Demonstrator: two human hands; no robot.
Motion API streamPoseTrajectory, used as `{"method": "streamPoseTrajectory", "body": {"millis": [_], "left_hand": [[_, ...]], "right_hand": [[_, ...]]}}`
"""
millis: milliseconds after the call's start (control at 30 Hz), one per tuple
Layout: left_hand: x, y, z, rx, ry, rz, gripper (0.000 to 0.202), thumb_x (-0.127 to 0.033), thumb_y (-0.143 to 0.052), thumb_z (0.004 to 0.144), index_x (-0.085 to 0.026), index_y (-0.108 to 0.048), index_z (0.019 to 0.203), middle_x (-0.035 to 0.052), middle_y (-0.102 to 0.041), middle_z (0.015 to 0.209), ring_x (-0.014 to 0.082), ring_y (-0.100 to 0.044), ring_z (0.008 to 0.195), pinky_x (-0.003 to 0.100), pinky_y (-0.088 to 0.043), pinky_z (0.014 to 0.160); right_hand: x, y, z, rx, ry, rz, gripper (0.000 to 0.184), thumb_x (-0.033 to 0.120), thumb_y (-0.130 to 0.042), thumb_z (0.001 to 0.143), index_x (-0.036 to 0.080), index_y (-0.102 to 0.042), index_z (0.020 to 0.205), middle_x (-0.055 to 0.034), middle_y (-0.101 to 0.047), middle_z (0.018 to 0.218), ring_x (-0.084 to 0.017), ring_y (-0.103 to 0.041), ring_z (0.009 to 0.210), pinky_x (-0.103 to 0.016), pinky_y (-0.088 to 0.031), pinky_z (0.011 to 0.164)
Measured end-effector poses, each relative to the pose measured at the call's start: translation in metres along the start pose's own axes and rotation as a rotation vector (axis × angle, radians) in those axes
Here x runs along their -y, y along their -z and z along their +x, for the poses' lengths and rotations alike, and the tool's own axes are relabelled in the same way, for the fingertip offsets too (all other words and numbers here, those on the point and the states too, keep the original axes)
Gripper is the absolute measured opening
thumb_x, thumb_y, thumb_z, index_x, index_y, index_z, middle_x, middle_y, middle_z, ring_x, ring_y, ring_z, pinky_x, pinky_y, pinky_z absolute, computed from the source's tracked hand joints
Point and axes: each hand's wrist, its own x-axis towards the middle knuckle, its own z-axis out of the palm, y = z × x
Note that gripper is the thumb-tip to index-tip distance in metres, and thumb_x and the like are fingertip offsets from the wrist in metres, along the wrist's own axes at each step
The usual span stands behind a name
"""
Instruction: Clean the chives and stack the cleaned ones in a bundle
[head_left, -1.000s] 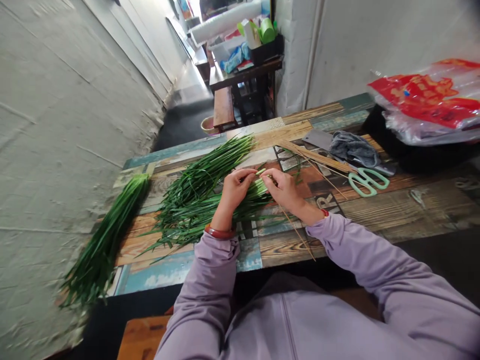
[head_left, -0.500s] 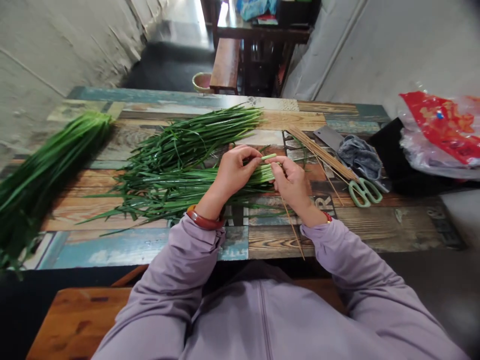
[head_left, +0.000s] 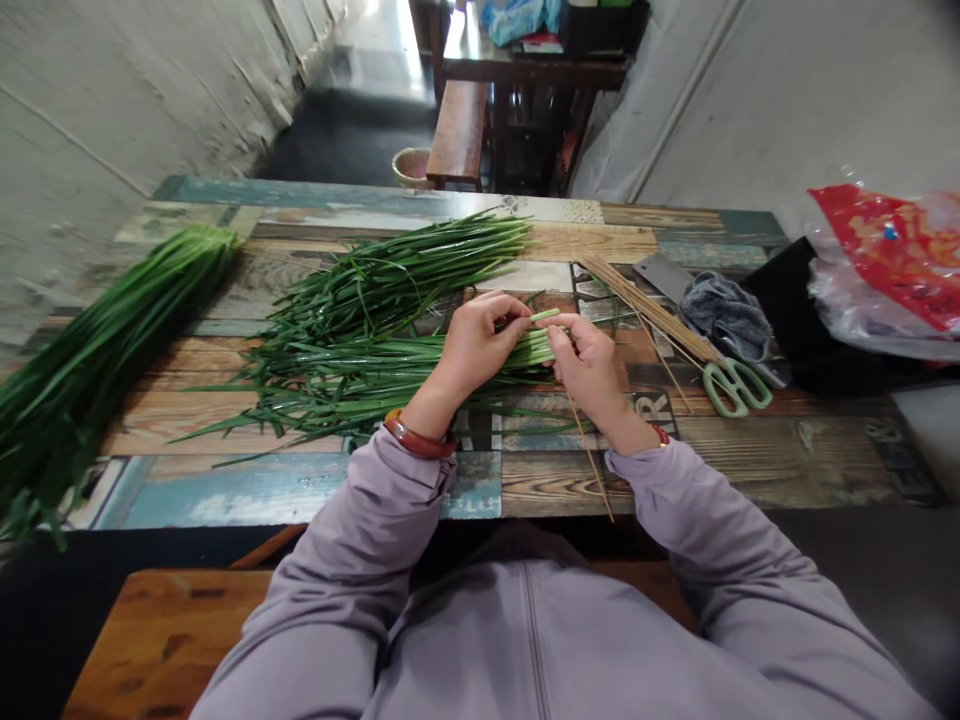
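Note:
My left hand (head_left: pixel 480 345) is closed in a pinch on a pale chive stem (head_left: pixel 545 314), thumb and forefinger together. Facing it, my right hand (head_left: pixel 591 372) is closed on a thin bamboo skewer (head_left: pixel 590 455) that slants down toward the table's front edge. Its fingertips also touch the stem; the skewer's upper end is hidden. Beneath both hands lies a loose bunch of green chives (head_left: pixel 390 372), white ends to the right, leaves to the left. Behind it rests a second pile of chives (head_left: pixel 405 270).
A larger chive bundle (head_left: pixel 120 330) lies at the left. To the right are several bamboo skewers (head_left: pixel 652 310), green-handled scissors (head_left: pixel 736 388), a flat metal blade (head_left: pixel 664 277), a grey cloth (head_left: pixel 726 312) and a red-and-clear plastic bag (head_left: pixel 885 260). The patchwork table (head_left: pixel 735 460) ends before my body.
The whole view has shifted slightly, so things appear a little farther right. Both hands keep nearly the same pose and hold on the chive stem and skewer.

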Motion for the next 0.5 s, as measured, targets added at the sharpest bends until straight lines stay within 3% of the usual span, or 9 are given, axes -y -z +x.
{"method": "streamPoseTrajectory", "body": {"millis": [233,500], "left_hand": [[0.0009,0.0012,-0.0001,0.021,-0.012,0.005,0.011,-0.019,-0.062,0.086,-0.017,-0.071,0.079,0.0017,-0.072,0.082,0.0142,-0.061,0.077,0.026,-0.049,0.077],[0.0042,0.0010,-0.0007,0.060,-0.031,-0.004,0.013,-0.015,-0.060,0.086,-0.016,-0.073,0.084,0.0026,-0.070,0.085,0.0147,-0.061,0.082,0.027,-0.048,0.080]], "right_hand": [[-0.0012,-0.0019,0.0028,0.006,-0.037,0.029,0.025,0.041,-0.049,0.094,0.021,-0.064,0.098,-0.0026,-0.066,0.078,-0.017,-0.063,0.065,-0.030,-0.051,0.063],[-0.0049,-0.0026,0.0005,0.005,0.054,0.103,0.040,0.050,-0.043,0.099,0.022,-0.050,0.126,-0.0031,-0.063,0.087,-0.016,-0.060,0.068,-0.031,-0.052,0.067]]}}
